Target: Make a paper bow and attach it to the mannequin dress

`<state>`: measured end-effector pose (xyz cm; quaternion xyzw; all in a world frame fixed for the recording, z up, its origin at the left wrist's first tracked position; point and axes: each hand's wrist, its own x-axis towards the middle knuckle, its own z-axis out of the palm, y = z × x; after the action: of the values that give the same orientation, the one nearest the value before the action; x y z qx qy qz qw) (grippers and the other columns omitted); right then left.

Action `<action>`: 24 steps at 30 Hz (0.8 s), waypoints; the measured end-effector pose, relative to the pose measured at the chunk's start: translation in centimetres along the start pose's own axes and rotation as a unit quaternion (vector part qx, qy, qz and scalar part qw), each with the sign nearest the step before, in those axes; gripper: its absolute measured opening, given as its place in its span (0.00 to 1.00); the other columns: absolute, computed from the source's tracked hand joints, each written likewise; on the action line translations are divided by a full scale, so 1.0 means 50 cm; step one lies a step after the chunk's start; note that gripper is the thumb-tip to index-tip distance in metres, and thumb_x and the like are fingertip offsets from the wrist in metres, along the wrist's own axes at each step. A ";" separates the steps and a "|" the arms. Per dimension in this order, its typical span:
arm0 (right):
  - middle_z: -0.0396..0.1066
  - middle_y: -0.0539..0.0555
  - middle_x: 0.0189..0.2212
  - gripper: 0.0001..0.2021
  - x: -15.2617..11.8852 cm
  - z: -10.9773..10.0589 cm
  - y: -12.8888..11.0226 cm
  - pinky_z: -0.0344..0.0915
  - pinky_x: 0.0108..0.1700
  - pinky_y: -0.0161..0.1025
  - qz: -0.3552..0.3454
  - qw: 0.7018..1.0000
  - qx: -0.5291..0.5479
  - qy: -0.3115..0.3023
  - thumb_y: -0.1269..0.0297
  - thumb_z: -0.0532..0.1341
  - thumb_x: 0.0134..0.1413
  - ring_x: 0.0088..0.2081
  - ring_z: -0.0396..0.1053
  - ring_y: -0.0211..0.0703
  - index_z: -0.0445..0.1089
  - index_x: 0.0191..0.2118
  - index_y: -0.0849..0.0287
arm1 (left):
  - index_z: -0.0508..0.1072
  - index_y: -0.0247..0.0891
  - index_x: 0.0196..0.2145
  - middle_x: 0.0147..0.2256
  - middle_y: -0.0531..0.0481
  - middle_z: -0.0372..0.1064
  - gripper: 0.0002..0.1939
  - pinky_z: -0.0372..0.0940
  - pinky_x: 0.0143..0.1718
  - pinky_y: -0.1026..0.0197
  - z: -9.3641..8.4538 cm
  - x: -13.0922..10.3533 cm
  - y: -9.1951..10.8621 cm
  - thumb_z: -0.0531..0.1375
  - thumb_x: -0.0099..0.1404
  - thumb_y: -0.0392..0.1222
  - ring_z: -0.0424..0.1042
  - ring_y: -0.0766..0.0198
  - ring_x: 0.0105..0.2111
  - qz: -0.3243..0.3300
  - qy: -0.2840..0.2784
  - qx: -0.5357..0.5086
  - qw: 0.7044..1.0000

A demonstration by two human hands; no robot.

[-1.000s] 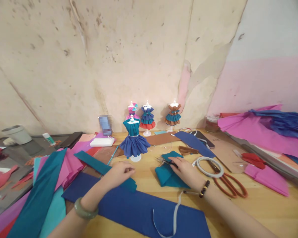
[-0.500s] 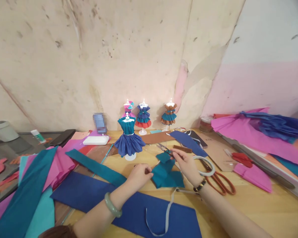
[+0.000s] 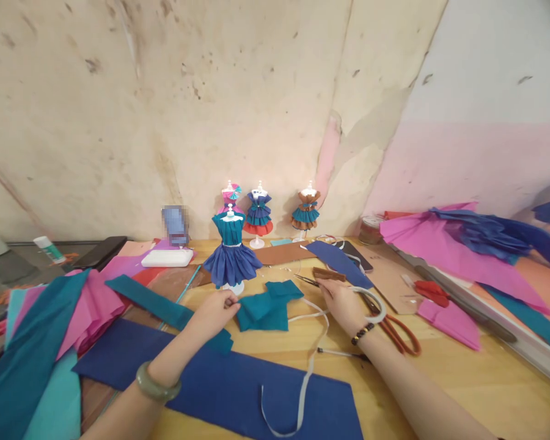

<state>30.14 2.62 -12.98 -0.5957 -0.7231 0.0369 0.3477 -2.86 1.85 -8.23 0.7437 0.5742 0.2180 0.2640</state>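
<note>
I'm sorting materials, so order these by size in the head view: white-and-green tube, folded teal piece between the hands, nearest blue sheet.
1. Nearest blue sheet
2. Folded teal piece
3. White-and-green tube

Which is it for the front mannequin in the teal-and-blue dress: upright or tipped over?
Upright: the front mannequin stands on its round white base, neck knob on top, blue skirt flaring below.

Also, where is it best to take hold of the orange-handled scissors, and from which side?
Probably by the orange handles, from the person's right. The loops lie flat on the table and spread toward the near right, so fingers could slip in there. The metal end points away and meets the white ring, while the right arm crowds the near left.
</note>
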 end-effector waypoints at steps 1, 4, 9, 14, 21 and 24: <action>0.76 0.62 0.43 0.16 -0.001 0.003 0.000 0.64 0.52 0.47 -0.011 1.000 -0.011 -0.003 0.70 0.51 0.58 0.46 0.72 0.52 0.75 0.43 0.65 | 0.72 0.37 0.31 0.32 0.46 0.75 0.06 0.65 0.38 0.59 0.002 -0.005 0.000 0.55 0.59 0.40 0.75 0.56 0.35 -0.003 -0.008 0.010 1.000; 0.77 0.59 0.43 0.15 0.006 0.002 0.010 0.64 0.52 0.46 -0.028 0.999 -0.044 -0.001 0.67 0.52 0.58 0.46 0.71 0.50 0.76 0.41 0.61 | 0.72 0.36 0.43 0.42 0.40 0.76 0.14 0.64 0.45 0.58 0.010 -0.021 0.008 0.55 0.62 0.43 0.74 0.54 0.44 -0.010 -0.017 0.062 0.998; 0.75 0.62 0.45 0.17 0.028 -0.063 0.084 0.61 0.52 0.51 0.039 0.991 -0.113 0.059 0.62 0.52 0.57 0.48 0.70 0.54 0.76 0.41 0.60 | 0.73 0.37 0.45 0.41 0.40 0.75 0.15 0.64 0.46 0.57 0.020 -0.040 0.039 0.53 0.66 0.45 0.74 0.53 0.45 0.020 0.016 0.177 0.984; 0.79 0.59 0.33 0.13 0.024 -0.124 0.184 0.67 0.36 0.46 0.130 0.979 -0.159 0.006 0.61 0.56 0.49 0.33 0.75 0.54 0.79 0.32 0.56 | 0.73 0.37 0.46 0.42 0.41 0.74 0.14 0.67 0.38 0.56 0.038 -0.057 0.071 0.53 0.67 0.43 0.75 0.51 0.38 0.072 0.051 0.270 0.959; 0.78 0.61 0.33 0.16 0.023 -0.106 0.195 0.67 0.39 0.49 0.139 0.974 -0.181 -0.004 0.59 0.55 0.49 0.36 0.75 0.58 0.79 0.34 0.58 | 0.67 0.41 0.55 0.47 0.46 0.74 0.19 0.67 0.45 0.57 0.077 -0.082 0.072 0.54 0.67 0.44 0.74 0.57 0.44 0.234 0.008 0.123 0.964; 0.78 0.62 0.36 0.19 0.025 -0.105 0.159 0.67 0.42 0.52 0.116 0.977 -0.164 0.074 0.55 0.53 0.51 0.39 0.74 0.60 0.77 0.38 0.60 | 0.66 0.39 0.56 0.46 0.45 0.75 0.21 0.67 0.45 0.57 0.082 -0.082 0.068 0.53 0.67 0.45 0.74 0.56 0.43 0.249 -0.029 0.110 0.962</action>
<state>39.59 4.10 -12.16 -0.7253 -0.6176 -0.0863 0.2917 1.22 -3.37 -9.27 0.8936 0.3834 0.1905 0.1348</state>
